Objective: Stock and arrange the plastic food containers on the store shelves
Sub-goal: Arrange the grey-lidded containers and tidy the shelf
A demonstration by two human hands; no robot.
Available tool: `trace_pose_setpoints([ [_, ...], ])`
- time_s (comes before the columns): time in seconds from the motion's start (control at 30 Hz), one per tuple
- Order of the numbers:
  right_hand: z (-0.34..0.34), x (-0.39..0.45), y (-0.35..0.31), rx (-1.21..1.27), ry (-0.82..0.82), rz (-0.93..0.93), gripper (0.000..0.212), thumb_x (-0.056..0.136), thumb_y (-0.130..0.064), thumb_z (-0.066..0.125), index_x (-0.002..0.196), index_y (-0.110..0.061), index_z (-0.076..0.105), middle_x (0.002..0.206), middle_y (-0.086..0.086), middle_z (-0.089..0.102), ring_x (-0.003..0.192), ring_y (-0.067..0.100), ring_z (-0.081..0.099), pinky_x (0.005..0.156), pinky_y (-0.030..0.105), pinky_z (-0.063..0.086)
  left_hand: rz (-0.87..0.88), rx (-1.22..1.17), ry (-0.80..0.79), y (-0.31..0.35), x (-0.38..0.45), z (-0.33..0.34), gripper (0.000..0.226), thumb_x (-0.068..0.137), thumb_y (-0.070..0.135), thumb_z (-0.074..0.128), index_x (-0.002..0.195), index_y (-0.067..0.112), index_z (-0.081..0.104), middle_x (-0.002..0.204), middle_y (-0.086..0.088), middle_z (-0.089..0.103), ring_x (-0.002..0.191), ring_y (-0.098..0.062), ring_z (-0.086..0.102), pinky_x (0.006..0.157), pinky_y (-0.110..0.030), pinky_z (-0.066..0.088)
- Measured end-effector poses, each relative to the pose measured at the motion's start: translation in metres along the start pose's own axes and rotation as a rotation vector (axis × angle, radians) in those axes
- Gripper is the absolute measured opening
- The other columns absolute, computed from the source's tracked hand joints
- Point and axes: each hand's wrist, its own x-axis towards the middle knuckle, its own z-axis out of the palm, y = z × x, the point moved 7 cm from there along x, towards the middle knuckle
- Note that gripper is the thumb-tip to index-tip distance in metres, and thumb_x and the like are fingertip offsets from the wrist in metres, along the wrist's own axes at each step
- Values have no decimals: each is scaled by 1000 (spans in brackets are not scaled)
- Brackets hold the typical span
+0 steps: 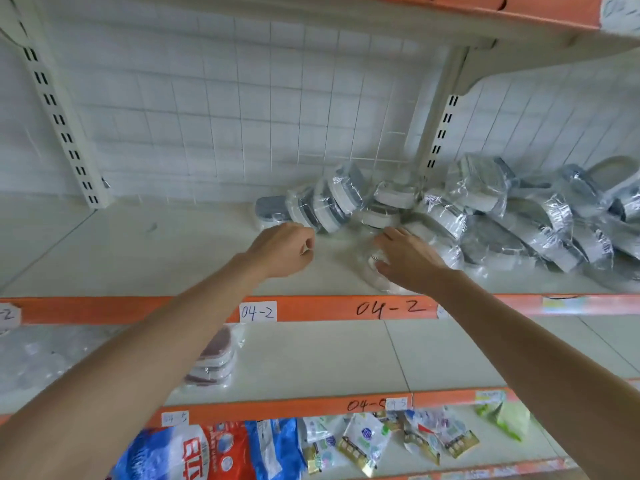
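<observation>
The shelf (138, 258) marked 04-2 lies bare from its left upright (62, 126) to about the middle, bounded in front by the orange edge strip (311, 308) and behind by the white wire grid (242, 116). From the middle toward 3 o'clock, wrapped containers (519, 216) crowd in a loose heap. A short leaning row of containers (322, 206) stands at 12 o'clock from the left hand (284, 249), just beyond its knuckles. That hand is curled, fingertips tucked toward the thumb; whether it pinches any wrapping I cannot tell. The right hand (408, 259) lies palm down, fingers fairly straight and spread, resting on a clear container (372, 268) near the front edge. Both forearms reach up and inward from 7 and 5 o'clock
</observation>
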Motion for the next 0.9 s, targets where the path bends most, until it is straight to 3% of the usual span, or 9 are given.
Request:
trace_pose_setpoints([
  [0.17,4,62,24,178,76,-18,42,86,-17,54,127,-8,45,130,8,44,122,24,41,95,36,39,-161,-10,153,-15,59,-18,11,89,21,54,91,13,61,95,1,54,96,-24,57,78,-34,46],
  [0.3,3,104,42,213,139,-41,50,85,-10,56,131,-10,37,132,9,38,122,25,37,90,36,41,-253,60,178,-26,91,-6,29,88,21,56,115,9,55,120,-10,44,116,-26,45,90,-39,44],
  [0.43,8,145,50,169,87,-106,86,80,2,62,148,-15,13,155,3,5,141,25,13,105,37,37,-362,129,86,-38,114,17,61,80,31,64,134,13,42,138,-10,33,128,-31,33,100,-39,33],
  [0.53,19,165,45,116,19,-161,98,80,3,59,150,-18,-6,157,1,-13,144,25,-1,111,39,27,-404,229,-60,-46,124,40,82,72,45,70,140,19,31,137,-8,31,132,-33,23,101,-45,31],
  [0.67,22,177,44,112,68,-190,86,82,0,57,149,-15,5,155,-1,8,138,26,17,104,37,34,-362,113,-6,-54,132,50,87,69,41,76,139,15,32,131,-10,35,127,-35,31,108,-42,24],
  [0.8,16,174,46,52,142,-237,81,81,-14,64,146,-16,16,150,-2,19,131,25,27,100,37,36,-366,-113,93,-63,126,42,82,61,27,84,133,20,44,126,-5,33,118,-30,31,92,-23,23],
  [0.9,11,168,38,22,197,-246,88,76,-23,71,146,-17,17,149,-1,22,129,26,28,101,38,33,-364,-114,111,-68,116,33,85,57,25,86,133,24,46,125,-1,34,118,-27,29,92,-23,22],
])
